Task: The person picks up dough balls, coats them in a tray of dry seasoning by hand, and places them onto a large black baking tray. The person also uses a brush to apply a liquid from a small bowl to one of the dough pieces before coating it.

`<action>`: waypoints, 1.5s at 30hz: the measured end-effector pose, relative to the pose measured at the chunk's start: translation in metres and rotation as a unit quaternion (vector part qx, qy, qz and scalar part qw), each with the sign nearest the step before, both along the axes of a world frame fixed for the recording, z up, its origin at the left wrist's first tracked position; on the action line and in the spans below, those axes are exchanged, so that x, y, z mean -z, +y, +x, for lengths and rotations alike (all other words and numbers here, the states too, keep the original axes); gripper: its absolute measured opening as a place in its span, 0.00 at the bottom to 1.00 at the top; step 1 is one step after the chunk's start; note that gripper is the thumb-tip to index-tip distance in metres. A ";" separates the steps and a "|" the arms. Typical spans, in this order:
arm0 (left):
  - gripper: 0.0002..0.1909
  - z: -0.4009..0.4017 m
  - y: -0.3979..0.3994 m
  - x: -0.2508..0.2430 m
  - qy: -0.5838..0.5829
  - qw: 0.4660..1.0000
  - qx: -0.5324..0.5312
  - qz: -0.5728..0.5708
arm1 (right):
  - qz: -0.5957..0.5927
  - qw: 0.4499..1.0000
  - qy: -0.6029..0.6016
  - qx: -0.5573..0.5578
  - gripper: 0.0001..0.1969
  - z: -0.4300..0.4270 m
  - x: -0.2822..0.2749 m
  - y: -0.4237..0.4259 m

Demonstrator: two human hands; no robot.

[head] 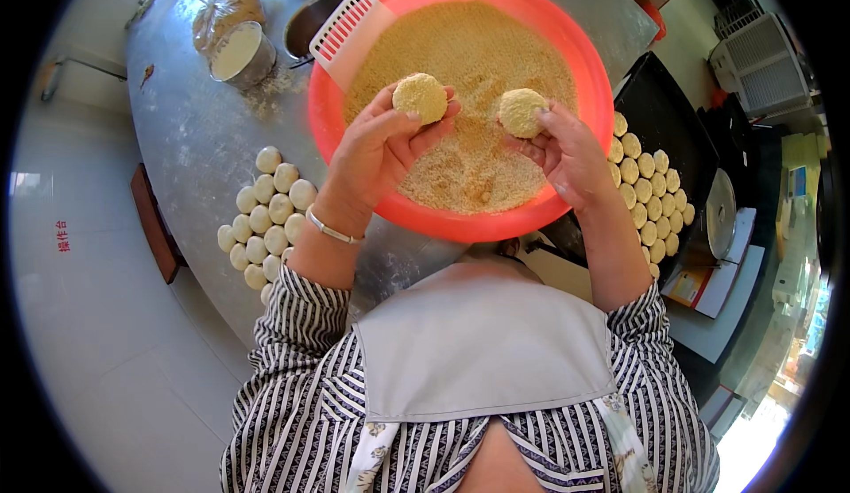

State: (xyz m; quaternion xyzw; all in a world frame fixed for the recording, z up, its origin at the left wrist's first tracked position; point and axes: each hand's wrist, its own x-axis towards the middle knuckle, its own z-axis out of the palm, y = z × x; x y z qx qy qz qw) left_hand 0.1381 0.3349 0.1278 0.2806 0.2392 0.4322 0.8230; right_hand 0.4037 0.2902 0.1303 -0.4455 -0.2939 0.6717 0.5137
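Observation:
Over a red plastic basin [594,75] of pale, seed-like crumbs [475,48], my left hand [392,138] holds a round dough cake [420,98] coated in crumbs. A second coated dough cake [522,113] is pinched by the fingers of my right hand [561,148]. The two cakes are apart, face up. A white slotted plastic scraper [348,31] leans on the basin's upper left rim. Plain dough balls [280,208] lie grouped on the metal table, left of the basin. Coated cakes [643,191] sit in rows on a black tray [671,118] to the right, partly hidden by my right forearm.
On the metal table [179,121], a metal bowl of white flour [242,55] stands beside a clear plastic bag [229,12] of crumbs. A dark metal bowl [312,22] is behind the scraper. A round metal lid [721,214] lies beyond the tray at right.

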 end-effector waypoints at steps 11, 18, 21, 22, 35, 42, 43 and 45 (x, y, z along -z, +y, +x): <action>0.39 0.072 -0.036 0.028 0.506 0.733 -0.204 0.406 | 0.165 0.917 -0.355 -0.070 0.38 -0.071 -0.006 -0.005; 0.34 0.070 -0.004 0.016 0.101 0.981 -0.167 -0.017 | -0.005 1.000 0.005 0.005 0.27 -0.039 0.012 0.005; 0.27 0.072 0.004 -0.006 0.070 0.991 -0.107 -0.038 | -0.014 0.999 0.042 0.026 0.26 -0.008 0.002 -0.004; 0.26 0.073 0.006 -0.012 0.039 0.996 -0.060 -0.044 | -0.027 0.997 0.056 0.039 0.28 0.002 -0.005 -0.008; 0.26 0.213 0.007 -0.065 0.137 0.979 0.150 -0.033 | 0.050 0.993 -0.093 0.053 0.25 0.148 -0.024 -0.060; 0.23 0.313 0.041 -0.057 0.209 0.936 0.284 0.012 | 0.003 0.975 -0.194 0.112 0.21 0.237 -0.002 -0.067; 0.22 0.327 0.050 -0.055 0.234 0.927 0.290 0.027 | 0.001 0.970 -0.220 0.103 0.20 0.256 0.000 -0.063; 0.17 0.361 0.071 -0.045 0.265 0.909 0.317 0.059 | -0.001 0.961 -0.254 0.107 0.20 0.293 0.013 -0.055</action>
